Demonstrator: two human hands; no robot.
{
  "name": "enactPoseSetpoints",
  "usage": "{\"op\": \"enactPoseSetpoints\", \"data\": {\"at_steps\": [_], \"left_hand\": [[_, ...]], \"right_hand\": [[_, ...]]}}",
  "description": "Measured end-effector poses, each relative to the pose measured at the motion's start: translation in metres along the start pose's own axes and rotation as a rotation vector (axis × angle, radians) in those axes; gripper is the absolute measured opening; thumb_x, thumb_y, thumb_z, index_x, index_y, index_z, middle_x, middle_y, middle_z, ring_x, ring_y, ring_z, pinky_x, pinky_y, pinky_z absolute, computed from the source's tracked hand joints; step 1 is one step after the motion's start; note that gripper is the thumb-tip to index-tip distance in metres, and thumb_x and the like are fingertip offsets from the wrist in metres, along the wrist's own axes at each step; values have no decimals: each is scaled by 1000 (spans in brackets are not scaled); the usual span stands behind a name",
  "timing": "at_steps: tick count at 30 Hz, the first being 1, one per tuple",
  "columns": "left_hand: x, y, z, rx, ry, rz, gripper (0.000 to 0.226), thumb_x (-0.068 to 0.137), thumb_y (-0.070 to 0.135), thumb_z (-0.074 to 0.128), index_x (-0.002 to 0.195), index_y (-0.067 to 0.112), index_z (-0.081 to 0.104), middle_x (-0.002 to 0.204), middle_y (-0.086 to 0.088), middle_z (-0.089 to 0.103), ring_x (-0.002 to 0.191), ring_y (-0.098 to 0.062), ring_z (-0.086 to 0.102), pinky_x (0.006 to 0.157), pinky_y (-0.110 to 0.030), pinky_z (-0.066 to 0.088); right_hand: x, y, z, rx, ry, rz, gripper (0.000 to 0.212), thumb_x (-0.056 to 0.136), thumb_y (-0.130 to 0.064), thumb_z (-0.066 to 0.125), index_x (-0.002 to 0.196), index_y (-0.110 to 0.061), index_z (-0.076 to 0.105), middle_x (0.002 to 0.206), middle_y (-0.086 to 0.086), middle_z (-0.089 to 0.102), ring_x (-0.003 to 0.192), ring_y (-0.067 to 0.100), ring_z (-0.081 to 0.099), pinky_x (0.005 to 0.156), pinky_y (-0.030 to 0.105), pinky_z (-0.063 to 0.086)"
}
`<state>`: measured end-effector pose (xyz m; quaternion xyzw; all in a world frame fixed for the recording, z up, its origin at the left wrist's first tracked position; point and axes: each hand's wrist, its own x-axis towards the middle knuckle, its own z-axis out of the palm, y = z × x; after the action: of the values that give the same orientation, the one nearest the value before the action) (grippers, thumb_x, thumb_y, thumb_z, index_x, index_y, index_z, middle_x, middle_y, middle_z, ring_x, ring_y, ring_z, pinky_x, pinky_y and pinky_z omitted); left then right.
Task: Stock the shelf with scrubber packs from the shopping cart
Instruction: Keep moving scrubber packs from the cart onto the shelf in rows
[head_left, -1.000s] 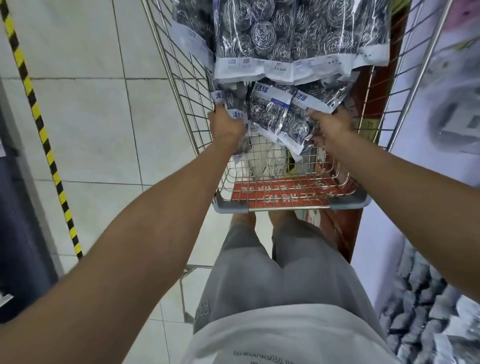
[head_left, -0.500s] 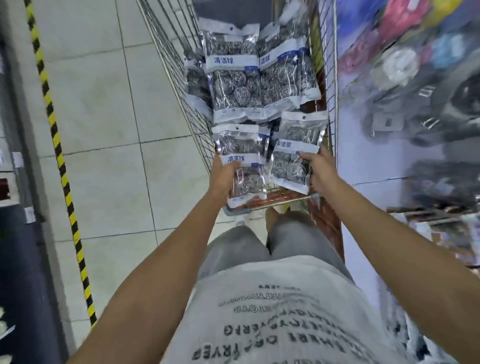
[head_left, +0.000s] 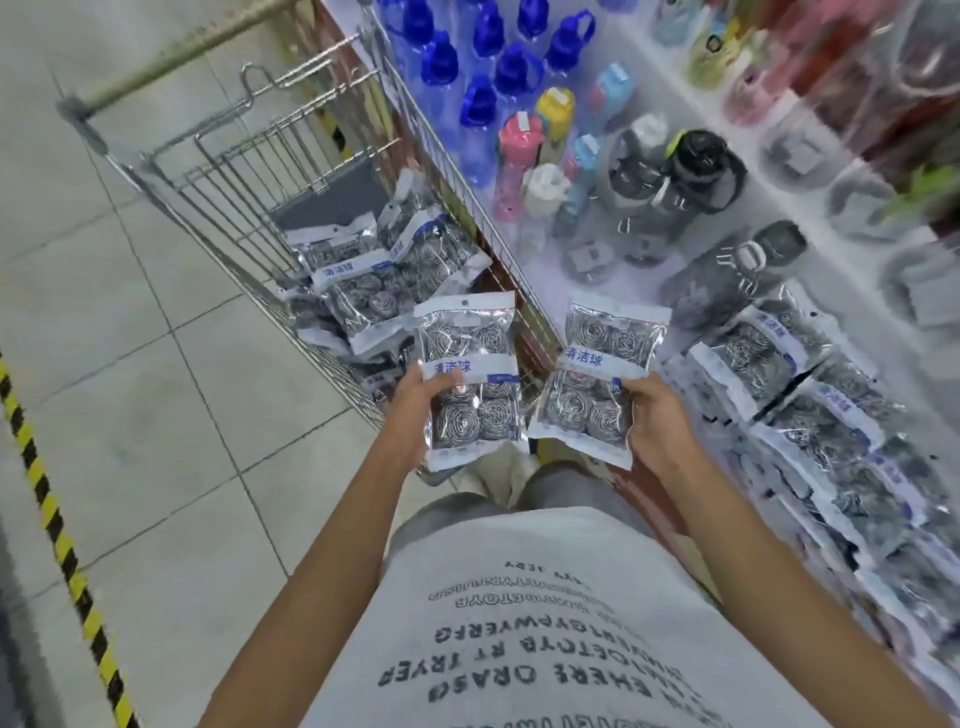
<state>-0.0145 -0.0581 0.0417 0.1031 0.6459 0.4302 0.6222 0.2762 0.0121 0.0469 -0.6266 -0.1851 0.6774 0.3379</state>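
Beside the shelf now, both hands' fingers grip scrubber packs lifted from the cart.

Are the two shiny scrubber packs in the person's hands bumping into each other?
Cannot tell. In the head view, the left hand's clear scrubber pack and the right hand's clear scrubber pack nearly meet at their lower corners; higher up, a gap shows.

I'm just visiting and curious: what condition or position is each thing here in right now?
Left hand: grips a sealed scrubber pack, lifted clear of the cart.
Right hand: grips a second pack, tilted toward the shelf.
Shopping cart: several packs inside.
Shelf packs: lying overlapped.
Bottles: upright, capped.
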Motion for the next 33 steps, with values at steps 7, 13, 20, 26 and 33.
{"op": "enactPoseSetpoints", "data": {"at_steps": [7,13,20,26,33], "left_hand": [[-17,-8,75,250,-208,99,99,71,44,91,152,15,42,150,-4,55,136,-24,53,104,-38,42],[-55,-34,150,378,-352,66,43,83,24,85,119,19,62,112,-4,76,105,-24,73,85,-46,61],[-120,-103,242,434,-450,-4,40,87,12,80,121,17,60,106,-9,78,93,-30,77,73,-50,64],[-158,-163,303,483,-514,-83,43,83,12,83,120,17,62,107,-13,79,96,-34,76,80,-54,63],[-165,-197,372,575,-572,-105,58,77,19,89,127,18,59,112,-11,78,101,-33,75,89,-56,61]], "right_hand": [[-56,9,-78,272,138,-44,14,101,-10,54,87,-13,57,64,-2,68,50,13,66,40,22,49],[-104,34,-172,367,260,-128,29,97,-14,66,124,-6,59,89,0,76,66,9,73,48,22,54],[-177,69,-287,479,437,-176,73,95,-10,69,156,-10,28,108,0,67,87,12,69,69,29,55],[-220,102,-373,533,522,-167,91,86,-18,79,159,-23,25,130,3,63,98,13,69,88,39,55],[-226,111,-433,494,615,-159,93,86,-27,81,160,-25,26,140,6,51,112,24,57,96,46,49]]}}
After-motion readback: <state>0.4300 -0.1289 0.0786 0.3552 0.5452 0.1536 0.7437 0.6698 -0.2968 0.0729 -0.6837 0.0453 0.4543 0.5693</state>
